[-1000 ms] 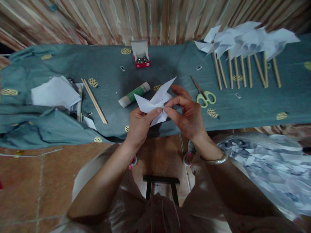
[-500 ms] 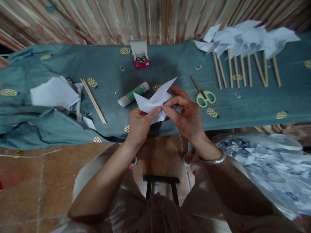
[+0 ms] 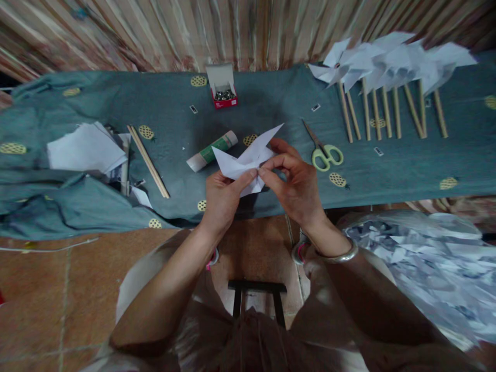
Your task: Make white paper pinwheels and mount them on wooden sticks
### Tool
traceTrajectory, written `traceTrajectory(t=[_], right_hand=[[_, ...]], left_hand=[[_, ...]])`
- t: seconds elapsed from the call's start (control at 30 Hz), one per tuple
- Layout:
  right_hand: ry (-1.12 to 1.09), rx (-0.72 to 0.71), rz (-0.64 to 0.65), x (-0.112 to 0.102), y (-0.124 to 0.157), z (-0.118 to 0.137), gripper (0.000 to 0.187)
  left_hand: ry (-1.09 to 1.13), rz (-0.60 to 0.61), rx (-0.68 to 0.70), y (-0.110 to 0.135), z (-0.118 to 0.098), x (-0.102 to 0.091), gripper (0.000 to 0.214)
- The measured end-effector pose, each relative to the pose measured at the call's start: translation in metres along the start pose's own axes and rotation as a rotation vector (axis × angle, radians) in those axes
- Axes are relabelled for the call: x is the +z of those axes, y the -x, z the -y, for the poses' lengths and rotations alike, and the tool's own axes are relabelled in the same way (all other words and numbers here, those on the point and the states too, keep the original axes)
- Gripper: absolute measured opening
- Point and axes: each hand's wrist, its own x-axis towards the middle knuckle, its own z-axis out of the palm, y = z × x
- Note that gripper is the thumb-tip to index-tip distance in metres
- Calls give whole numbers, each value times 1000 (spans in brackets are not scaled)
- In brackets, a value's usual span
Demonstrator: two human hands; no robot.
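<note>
A white paper pinwheel (image 3: 244, 164) with folded, pointed blades is held over the near edge of the cloth-covered table. My left hand (image 3: 222, 201) grips its lower left part, the thumb pressed on the paper near the middle. My right hand (image 3: 292, 178) is closed at the pinwheel's centre, thumb and forefinger pinched there; whether a small pin lies between them is hidden. Just behind the paper lies a glue stick (image 3: 212, 151) with a green label. Green-handled scissors (image 3: 324, 152) rest right of my right hand.
A small red-and-white box (image 3: 225, 98) of metal pins stands open at the back. Finished pinwheels on sticks (image 3: 387, 62) lie at right. Paper sheets (image 3: 85, 150) and loose wooden sticks (image 3: 149, 163) are at left. A plastic bag of paper pieces (image 3: 422, 268) sits on the floor at right.
Both hands keep nearly the same hold on the pinwheel. The whole view has shifted very slightly; nothing was taken up or let go.
</note>
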Motion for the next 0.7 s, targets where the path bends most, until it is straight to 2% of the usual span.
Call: traceTrajectory(t=[0.23,0.4,0.57,0.7], right_hand=[[39,-15,-3,0,1,-2,7],[179,-85,-24,-3,6,5,2],[259,-154,-21,-11,13,12,9],[286,-169,-31,-17,10,7,9]], left_hand=[[-21,-13,-11,1,-3,1,19],[-20,-35,-24,-1,-7,1,22],[7,-77,-40,-3,-16,-7,23],[11,-156,-32,-8,-26,-17,25]])
